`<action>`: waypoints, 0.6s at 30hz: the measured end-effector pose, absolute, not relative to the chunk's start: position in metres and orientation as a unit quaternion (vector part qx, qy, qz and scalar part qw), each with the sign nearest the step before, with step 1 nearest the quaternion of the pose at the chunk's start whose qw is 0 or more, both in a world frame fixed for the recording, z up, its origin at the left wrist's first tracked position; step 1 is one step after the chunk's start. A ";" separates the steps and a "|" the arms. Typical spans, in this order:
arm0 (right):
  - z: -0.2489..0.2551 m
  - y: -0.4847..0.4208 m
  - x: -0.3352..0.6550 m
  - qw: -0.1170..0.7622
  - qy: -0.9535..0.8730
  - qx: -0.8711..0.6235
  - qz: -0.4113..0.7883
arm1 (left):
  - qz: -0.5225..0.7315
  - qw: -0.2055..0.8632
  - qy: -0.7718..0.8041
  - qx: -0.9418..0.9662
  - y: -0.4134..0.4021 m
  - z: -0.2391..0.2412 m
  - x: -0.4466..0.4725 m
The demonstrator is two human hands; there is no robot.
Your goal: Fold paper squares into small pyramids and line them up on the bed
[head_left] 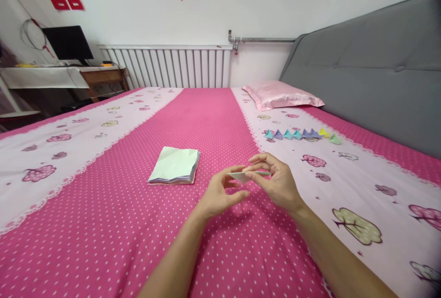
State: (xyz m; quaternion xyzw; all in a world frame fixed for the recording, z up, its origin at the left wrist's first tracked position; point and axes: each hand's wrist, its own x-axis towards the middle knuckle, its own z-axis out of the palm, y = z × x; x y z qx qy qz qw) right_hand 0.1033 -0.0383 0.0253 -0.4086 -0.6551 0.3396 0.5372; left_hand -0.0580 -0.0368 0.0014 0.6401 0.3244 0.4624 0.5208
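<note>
Both my hands meet above the pink dotted bedspread (103, 224) and pinch a small folded piece of pale paper (243, 176). My left hand (220, 194) grips its left end between thumb and fingers. My right hand (275, 180) pinches its right part with curled fingers. A stack of pale green paper sheets (175, 165) lies on the bed to the left of my hands. A row of several small folded paper shapes (301, 134), blue, purple, yellow and green, lies farther off to the right.
A pink satin pillow (280, 94) lies at the head of the bed beside the grey padded headboard (372, 77). A white radiator (168, 67) lines the far wall. A desk (69, 75) with a dark monitor (68, 42) stands at the far left.
</note>
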 end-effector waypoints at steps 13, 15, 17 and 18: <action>0.025 -0.041 0.098 0.511 -0.653 -0.360 0.428 | 0.525 0.621 0.286 0.506 -0.030 -0.008 -0.059; 0.024 -0.040 0.099 0.499 -0.650 -0.354 0.450 | 0.525 0.627 0.286 0.499 -0.030 -0.007 -0.060; 0.023 -0.038 0.100 0.491 -0.651 -0.353 0.459 | 0.530 0.624 0.288 0.497 -0.030 -0.005 -0.060; 0.022 -0.038 0.100 0.488 -0.651 -0.354 0.461 | 0.531 0.623 0.288 0.497 -0.031 -0.005 -0.060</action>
